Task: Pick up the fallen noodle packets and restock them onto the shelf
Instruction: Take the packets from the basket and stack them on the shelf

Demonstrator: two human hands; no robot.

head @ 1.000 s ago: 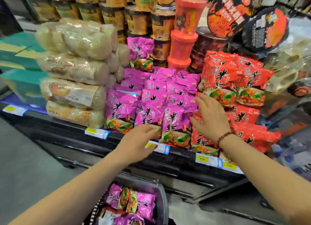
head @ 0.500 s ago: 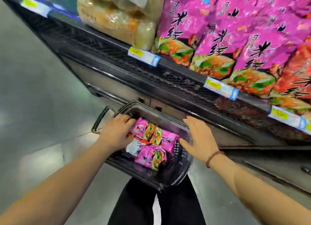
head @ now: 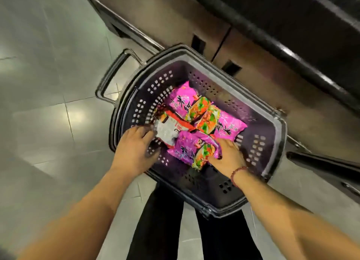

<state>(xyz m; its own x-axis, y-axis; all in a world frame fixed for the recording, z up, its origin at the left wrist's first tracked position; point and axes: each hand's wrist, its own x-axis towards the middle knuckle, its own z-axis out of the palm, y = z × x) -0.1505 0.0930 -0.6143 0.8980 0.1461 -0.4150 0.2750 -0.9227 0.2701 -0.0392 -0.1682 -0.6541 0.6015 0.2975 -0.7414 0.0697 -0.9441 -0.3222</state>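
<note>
A dark grey shopping basket (head: 281, 135) stands on the floor below the shelf. Inside lie three pink noodle packets: one at the back (head: 180, 102), one to the right (head: 230, 127), and a nearer one (head: 186, 148). A red-and-white packet (head: 167, 128) is partly beneath them. My left hand (head: 134, 150) reaches over the basket's left wall, and its blurred fingertips touch the white end of that packet. My right hand (head: 228, 156), with a bead bracelet on the wrist, grips the right end of the nearer pink packet between thumb and fingers.
The basket's handle (head: 112, 78) lies folded out to the left over the grey tiled floor (head: 48, 84). The shelf's metal base (head: 253, 51) runs right behind the basket. My legs in black trousers (head: 155, 220) stand just in front of it.
My view dropped from the stocked shelf to the basket. Both hands left the shelved packets, came down, and went from the basket's rim into it, onto the packets.
</note>
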